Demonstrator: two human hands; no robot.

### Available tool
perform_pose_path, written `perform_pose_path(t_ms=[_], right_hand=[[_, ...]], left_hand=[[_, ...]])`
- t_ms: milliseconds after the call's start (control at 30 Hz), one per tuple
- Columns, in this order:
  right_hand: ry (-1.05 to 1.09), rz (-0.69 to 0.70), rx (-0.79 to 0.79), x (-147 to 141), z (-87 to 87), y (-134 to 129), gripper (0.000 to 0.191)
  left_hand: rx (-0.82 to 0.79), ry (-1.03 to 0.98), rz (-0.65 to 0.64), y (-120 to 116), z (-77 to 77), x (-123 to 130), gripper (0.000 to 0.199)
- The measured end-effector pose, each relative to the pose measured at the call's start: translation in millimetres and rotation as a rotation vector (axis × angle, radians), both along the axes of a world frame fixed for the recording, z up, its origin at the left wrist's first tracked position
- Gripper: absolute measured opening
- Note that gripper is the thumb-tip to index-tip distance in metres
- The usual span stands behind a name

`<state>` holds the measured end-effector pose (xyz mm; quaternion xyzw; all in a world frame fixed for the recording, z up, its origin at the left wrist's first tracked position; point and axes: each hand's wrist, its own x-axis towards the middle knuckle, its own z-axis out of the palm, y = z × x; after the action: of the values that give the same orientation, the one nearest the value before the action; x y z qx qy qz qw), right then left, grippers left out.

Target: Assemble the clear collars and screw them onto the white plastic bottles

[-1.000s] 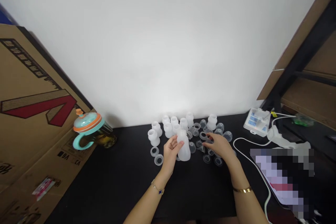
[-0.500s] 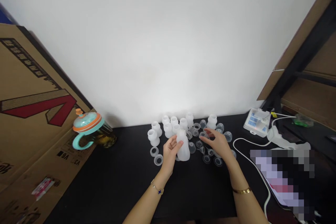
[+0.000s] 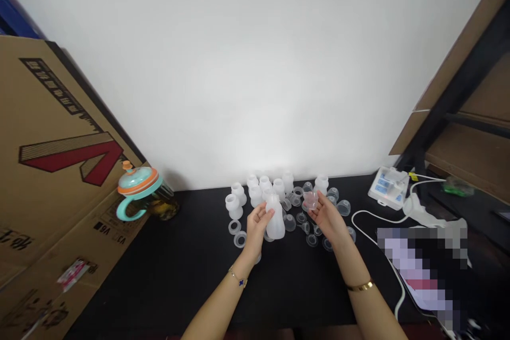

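Observation:
A translucent white baby bottle [image 3: 275,221] is gripped by my left hand [image 3: 257,228], its narrow top tilted slightly left. Between the fingers of my right hand [image 3: 327,219] is a clear plastic cap [image 3: 311,200], lifted a little above the loose parts. Behind the hands stand several small white bottles [image 3: 234,206] without lids. Clear dome caps [image 3: 289,222] and nipples [image 3: 305,227] lie around and below my right hand. Left of my left hand lie white screw rings [image 3: 240,239].
A jug with a turquoise and orange lid [image 3: 139,180] stands by the cardboard box [image 3: 48,212] at left. To the right are a white power strip [image 3: 388,187], a white cable [image 3: 370,213] and a partly blurred flat device [image 3: 418,271]. A white wall closes off the back.
My right hand has taken hold of the clear cap and turned it. My left hand keeps the bottle in nearly the same place. The view has shifted slightly.

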<state>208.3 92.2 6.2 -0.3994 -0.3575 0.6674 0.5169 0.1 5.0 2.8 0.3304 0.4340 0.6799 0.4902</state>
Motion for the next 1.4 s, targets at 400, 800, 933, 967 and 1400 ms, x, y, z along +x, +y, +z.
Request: perform_pose_path(t_ms=[400,800,933,967,1400], right_hand=[[0.090,0.074,-0.119,-5.9,4.2,-4.9,0.032],[0.127,0.079,-0.095,-9.0,1.7,-4.9,0.025],[0.046,0.020,-0.070,-9.5,-0.6,-6.2,0.031],[-0.017,-0.014,-0.040,-9.5,-1.5,-6.1,0.034],[-0.501,-0.135,0.342,-10.4,-11.3,-2.7,0.047]], left_hand=[[0.004,0.011,-0.027,-1.5,1.6,3.5,0.046],[0.056,0.199,0.024,-0.1,-4.5,2.8,0.053],[0.039,0.208,0.021,0.4,-5.5,2.4,0.055],[0.034,0.200,0.024,0.6,-5.6,2.3,0.055],[0.041,0.135,-0.009,-0.1,-1.2,2.6,0.056]])
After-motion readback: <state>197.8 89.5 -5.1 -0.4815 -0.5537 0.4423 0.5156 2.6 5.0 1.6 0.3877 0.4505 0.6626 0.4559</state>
